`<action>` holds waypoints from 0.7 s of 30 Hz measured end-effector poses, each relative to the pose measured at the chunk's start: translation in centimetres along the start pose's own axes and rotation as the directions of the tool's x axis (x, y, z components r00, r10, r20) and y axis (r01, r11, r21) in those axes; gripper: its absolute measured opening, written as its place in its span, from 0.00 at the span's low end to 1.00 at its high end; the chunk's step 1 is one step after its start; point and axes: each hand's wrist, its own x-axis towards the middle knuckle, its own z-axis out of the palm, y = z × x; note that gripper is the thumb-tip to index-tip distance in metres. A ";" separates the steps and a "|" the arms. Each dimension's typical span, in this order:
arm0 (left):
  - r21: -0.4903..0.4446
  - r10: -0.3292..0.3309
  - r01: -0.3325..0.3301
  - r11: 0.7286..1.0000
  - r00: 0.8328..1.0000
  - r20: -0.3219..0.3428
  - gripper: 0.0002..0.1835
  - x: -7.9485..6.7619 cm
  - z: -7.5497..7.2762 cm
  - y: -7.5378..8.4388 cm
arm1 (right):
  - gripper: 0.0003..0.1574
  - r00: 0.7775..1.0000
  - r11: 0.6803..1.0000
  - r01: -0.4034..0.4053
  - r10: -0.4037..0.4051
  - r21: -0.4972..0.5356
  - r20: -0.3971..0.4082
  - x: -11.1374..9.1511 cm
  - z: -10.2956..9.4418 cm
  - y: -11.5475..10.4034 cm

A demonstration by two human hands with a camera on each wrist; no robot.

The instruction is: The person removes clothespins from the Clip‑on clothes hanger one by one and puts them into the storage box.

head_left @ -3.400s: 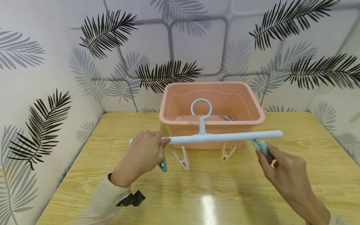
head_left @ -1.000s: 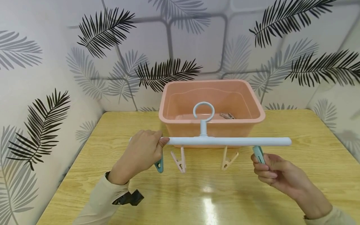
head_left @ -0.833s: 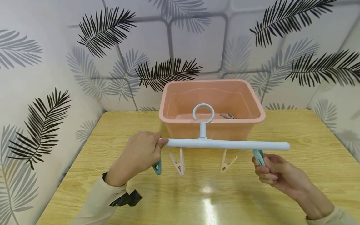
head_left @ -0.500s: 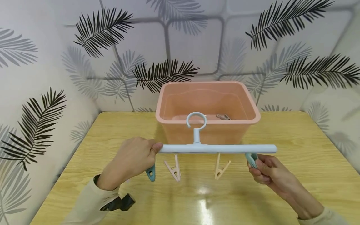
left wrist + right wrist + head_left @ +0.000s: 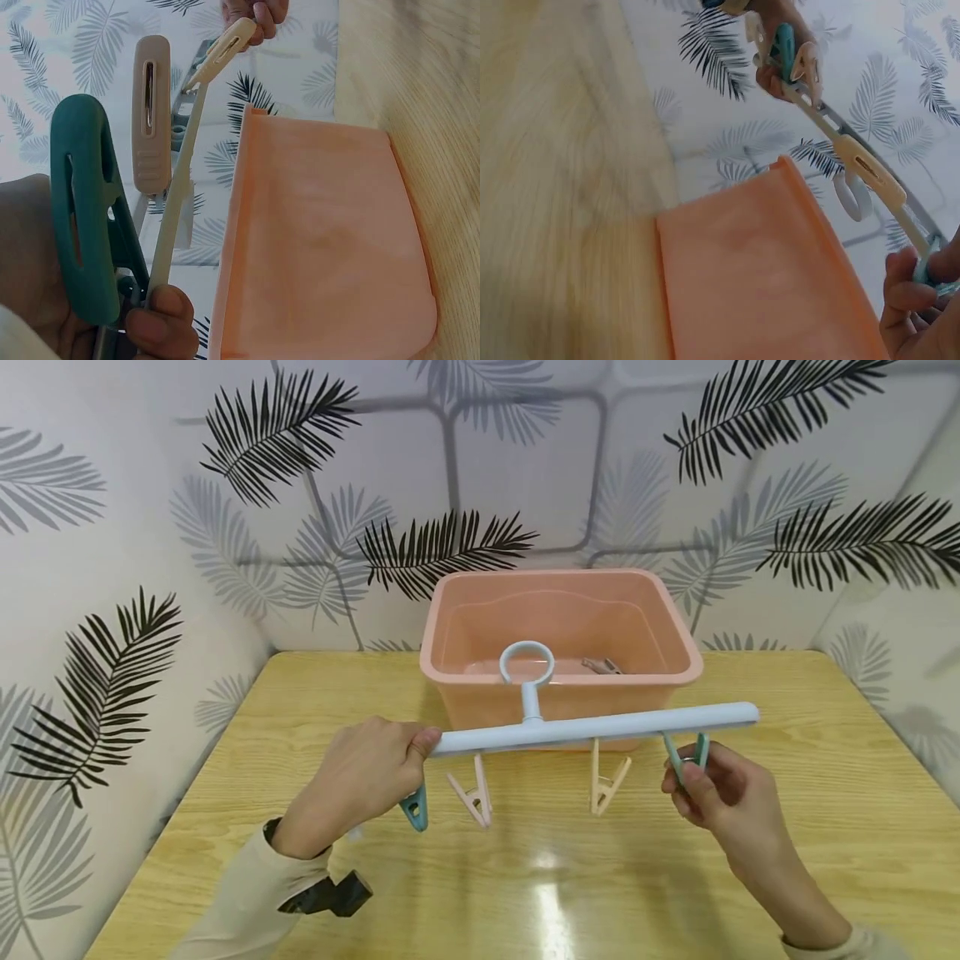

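A pale blue clip hanger [image 5: 600, 727] with a round hook is held up in front of the basin, its right end tilted upward. My left hand [image 5: 360, 777] grips the hanger's left end, thumb along the bar. Under that hand hangs a dark teal clip [image 5: 82, 210]. A pale pink clip [image 5: 480, 802] and a cream clip [image 5: 600, 789] hang along the middle. My right hand [image 5: 727, 797] pinches a light teal clip [image 5: 703, 750] at the bar's underside near the right end, its V shape facing the head camera. The right wrist view shows fingers and thumb around this clip.
A peach plastic basin [image 5: 562, 680] stands behind the hanger on a wooden table [image 5: 315, 693]. Inside it lies a small greyish clip [image 5: 602, 667]. A leaf-patterned wall covering [image 5: 487, 468] rises directly behind and at the sides.
The hanger's right end has risen from level to tilted up. The right hand has turned the light teal clip so its two legs show apart. The left hand keeps its grip.
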 end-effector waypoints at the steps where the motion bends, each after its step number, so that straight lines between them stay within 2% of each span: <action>1: -0.001 -0.001 0.001 1.000 1.000 -0.002 0.22 0.0 0.0 0.0 | 0.08 1.000 1.000 0.023 -0.023 -0.014 -0.001 -0.1 0.1 -0.1; 4: -0.003 -0.002 0.002 1.000 1.000 0.001 0.22 0.1 0.1 -0.1 | 0.09 0.996 0.999 0.040 -0.039 -0.006 0.086 -0.1 0.1 -0.5; 8: -0.002 0.015 -0.015 1.000 1.000 0.006 0.22 0.1 0.2 -0.1 | 0.11 0.979 0.999 -0.021 0.015 0.029 0.202 0.0 -0.1 -1.0; 10: 0.002 0.029 -0.029 1.000 0.999 0.016 0.21 0.1 0.2 0.0 | 0.11 0.982 1.000 -0.028 0.027 0.003 0.185 0.0 0.0 -1.1; 13: 0.009 0.057 -0.057 0.998 0.998 0.029 0.20 0.0 0.2 0.3 | 0.11 0.995 0.998 -0.019 0.024 -0.055 0.098 0.1 0.3 -1.3; 15: 0.011 0.074 -0.074 0.997 0.997 0.025 0.20 0.0 0.3 0.4 | 0.09 1.000 0.984 0.023 -0.020 -0.176 0.020 0.1 0.6 -1.3; 16: 0.013 0.078 -0.079 0.997 0.997 0.018 0.20 0.0 0.2 0.4 | 0.08 0.997 0.962 0.068 -0.072 -0.264 -0.006 0.2 0.7 -1.2; 17: 0.018 0.082 -0.083 0.996 0.997 0.011 0.21 0.0 0.2 0.3 | 0.06 0.991 0.923 0.122 -0.136 -0.364 -0.015 0.2 0.8 -1.1; 18: 0.023 0.085 -0.085 0.996 0.996 0.003 0.21 0.0 0.2 0.3 | 0.05 0.978 0.866 0.178 -0.207 -0.467 -0.012 0.3 0.8 -0.9; 19: 0.032 0.087 -0.087 0.996 0.996 -0.005 0.21 0.0 0.2 0.2 | 0.05 0.959 0.786 0.235 -0.285 -0.572 0.002 0.4 0.9 -0.7; 21: 0.047 0.087 -0.086 0.995 0.996 -0.018 0.21 0.1 0.3 0.1 | 0.10 0.906 0.596 0.317 -0.419 -0.738 0.051 0.4 0.9 -0.4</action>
